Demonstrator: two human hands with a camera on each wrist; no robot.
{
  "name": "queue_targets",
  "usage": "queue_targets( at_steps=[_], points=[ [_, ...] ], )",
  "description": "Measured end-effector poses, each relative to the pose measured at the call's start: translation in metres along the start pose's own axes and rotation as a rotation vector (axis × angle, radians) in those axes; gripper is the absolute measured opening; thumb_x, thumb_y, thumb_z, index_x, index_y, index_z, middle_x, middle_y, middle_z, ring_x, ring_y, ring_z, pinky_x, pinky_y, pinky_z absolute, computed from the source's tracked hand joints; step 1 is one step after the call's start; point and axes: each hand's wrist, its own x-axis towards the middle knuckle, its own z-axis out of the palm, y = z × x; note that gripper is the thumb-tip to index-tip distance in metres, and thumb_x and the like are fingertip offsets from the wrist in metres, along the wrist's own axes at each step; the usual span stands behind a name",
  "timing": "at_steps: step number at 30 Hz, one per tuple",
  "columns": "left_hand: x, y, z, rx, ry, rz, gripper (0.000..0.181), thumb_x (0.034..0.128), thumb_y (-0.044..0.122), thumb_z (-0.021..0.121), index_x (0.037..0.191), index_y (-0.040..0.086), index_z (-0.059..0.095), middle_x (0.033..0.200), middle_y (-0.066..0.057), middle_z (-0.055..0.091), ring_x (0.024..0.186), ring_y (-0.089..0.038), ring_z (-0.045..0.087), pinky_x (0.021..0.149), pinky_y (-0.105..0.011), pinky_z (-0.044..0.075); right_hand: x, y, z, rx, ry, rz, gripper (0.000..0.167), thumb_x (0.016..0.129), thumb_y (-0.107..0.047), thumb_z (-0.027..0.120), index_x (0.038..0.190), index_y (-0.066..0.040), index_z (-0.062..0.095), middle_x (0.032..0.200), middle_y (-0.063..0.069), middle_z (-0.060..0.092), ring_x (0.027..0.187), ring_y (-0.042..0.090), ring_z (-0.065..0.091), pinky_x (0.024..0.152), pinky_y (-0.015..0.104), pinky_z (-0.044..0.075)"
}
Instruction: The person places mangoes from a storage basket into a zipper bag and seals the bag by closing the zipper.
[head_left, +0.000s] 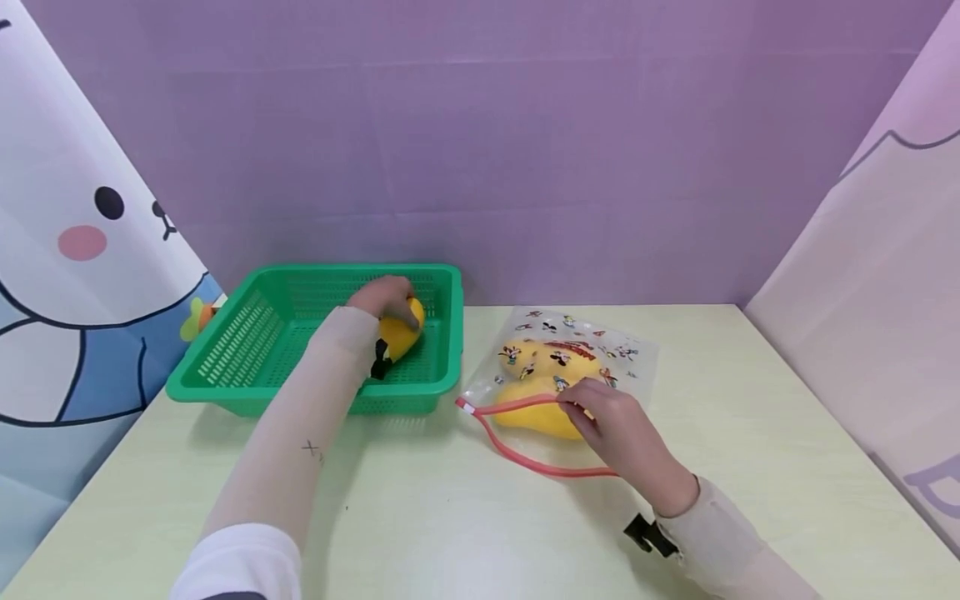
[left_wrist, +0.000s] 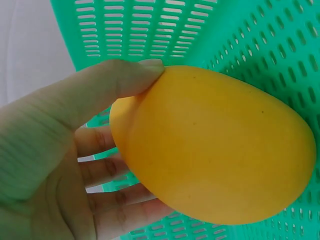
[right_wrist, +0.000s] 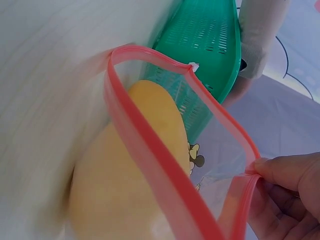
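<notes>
Yellow mango (head_left: 403, 337), gripped by the left hand (head_left: 384, 297), lay upper left of the bag rim (head_left: 558, 472) the right hand (head_left: 621, 427) pinched.

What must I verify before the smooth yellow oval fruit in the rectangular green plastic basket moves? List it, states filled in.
1. Left hand gripping the fruit: ok.
2. Fruit out of the basket: not ok, still inside.
3. Right hand pinching the red rim of the clear, cartoon-printed plastic bag: ok.
4. Bag mouth open: ok.
5. Enough room beside the yellow contents for this fruit: cannot tell.
</notes>
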Motion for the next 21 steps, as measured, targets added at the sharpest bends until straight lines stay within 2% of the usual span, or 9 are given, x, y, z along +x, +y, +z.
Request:
queue_targets(
  at_steps=[9, 16, 21],
  points=[
    [-0.003, -0.004, -0.004, -0.002, 0.042, 0.005, 0.056, 0.0831, 0.021, 0.069, 0.129, -0.003, 0.048, 0.118, -0.019, 0.055, 0.101, -0.032, 0.055, 0.083, -0.043, 0.05, 0.002, -0.001, 0.0, -0.004, 0.0, -0.006, 0.022, 0.072, 0.003, 0.077, 0.091, -0.005, 0.07, 0.084, 0.001, 0.068, 0.071, 0.009, 0.06, 0.063, 0.02, 0.053],
    [-0.01, -0.006, -0.004, 0.027, 0.06, 0.046, 0.053, 0.0831, 0.02, 0.07, 0.127, -0.003, 0.05, 0.118, -0.02, 0.055, 0.1, -0.032, 0.054, 0.083, -0.044, 0.049, 0.001, -0.004, 0.001, 0.0, -0.016, 0.013, 0.022, 0.073, 0.003, 0.077, 0.092, -0.005, 0.07, 0.086, 0.001, 0.068, 0.074, 0.011, 0.062, 0.064, 0.02, 0.054],
    [-0.013, -0.008, -0.006, 0.002, 0.061, 0.061, 0.051, 0.083, 0.018, 0.07, 0.126, -0.002, 0.051, 0.118, -0.019, 0.055, 0.1, -0.032, 0.054, 0.083, -0.044, 0.049, 0.002, -0.003, 0.001, -0.007, -0.009, 0.005, 0.022, 0.073, 0.002, 0.077, 0.092, -0.005, 0.07, 0.085, 0.0, 0.068, 0.074, 0.01, 0.062, 0.064, 0.02, 0.054]
  ],
)
